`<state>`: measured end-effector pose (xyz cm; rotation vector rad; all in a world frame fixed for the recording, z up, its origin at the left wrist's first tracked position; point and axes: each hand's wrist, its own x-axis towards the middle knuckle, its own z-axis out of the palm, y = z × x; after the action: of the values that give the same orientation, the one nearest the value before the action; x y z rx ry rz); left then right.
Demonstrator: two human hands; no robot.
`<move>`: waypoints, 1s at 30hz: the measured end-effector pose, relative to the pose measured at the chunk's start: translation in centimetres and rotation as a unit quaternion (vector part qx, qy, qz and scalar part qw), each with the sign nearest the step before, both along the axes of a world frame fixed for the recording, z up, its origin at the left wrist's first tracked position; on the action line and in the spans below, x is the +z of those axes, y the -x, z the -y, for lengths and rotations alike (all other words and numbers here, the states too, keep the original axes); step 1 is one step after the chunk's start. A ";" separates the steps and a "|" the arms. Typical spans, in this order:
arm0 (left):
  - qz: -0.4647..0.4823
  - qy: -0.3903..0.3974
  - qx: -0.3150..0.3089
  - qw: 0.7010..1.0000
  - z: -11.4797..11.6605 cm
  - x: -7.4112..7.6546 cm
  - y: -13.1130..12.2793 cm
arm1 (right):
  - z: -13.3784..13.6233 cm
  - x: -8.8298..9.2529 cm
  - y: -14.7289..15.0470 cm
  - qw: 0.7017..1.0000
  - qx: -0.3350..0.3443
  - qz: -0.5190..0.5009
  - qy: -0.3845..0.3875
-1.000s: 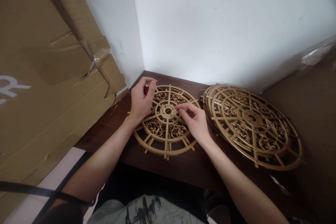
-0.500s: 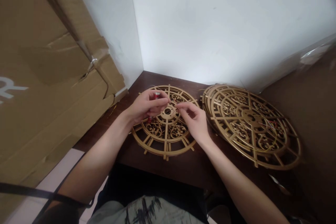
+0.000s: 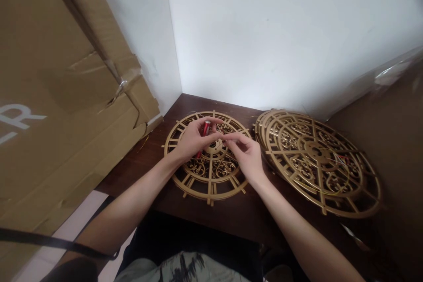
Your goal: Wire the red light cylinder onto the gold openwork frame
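My left hand (image 3: pixel 193 140) is closed around a red cylinder with a silver end (image 3: pixel 206 128), whose exact kind I cannot tell. Its thumb and fingertips reach over the hub of a round, gold-coloured openwork wheel (image 3: pixel 209 194) that lies flat. From the right, my right hand (image 3: pixel 246 154) pinches at what looks like a thin wire (image 3: pixel 220 142) just above the hub. The fingertips of both hands meet there. What lies between them is very small and partly hidden. Scrollwork and spokes of the wheel show below the hands.
Several similar gold wheels (image 3: pixel 322 205) are stacked to the right, with red and yellow wires on the top one. A cardboard box (image 3: pixel 66 97) stands at left, and a brown surface at right. A white wall (image 3: pixel 264 31) rises behind the dark table (image 3: pixel 198 218).
My left hand has moved slightly right and turned, bringing its thumb tip against my right fingertips. The red cylinder shows more of its length. The right hand has barely moved.
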<state>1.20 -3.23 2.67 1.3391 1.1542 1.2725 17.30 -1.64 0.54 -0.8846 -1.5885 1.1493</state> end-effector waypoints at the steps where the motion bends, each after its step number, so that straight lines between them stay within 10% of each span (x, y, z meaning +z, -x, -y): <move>1: 0.000 -0.002 0.004 1.000 0.0 -0.1 -0.1 | 0.0 0.0 0.0 1.000 -0.002 -0.005 0.011; 30: 0.033 0.146 -0.105 0.983 -0.1 -0.6 -0.2 | -0.2 0.0 -0.2 0.997 -0.002 -0.079 -0.021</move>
<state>1.40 -3.12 2.07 1.1570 1.0764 0.9475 17.49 -1.47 0.52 -0.7499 -1.4762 1.1498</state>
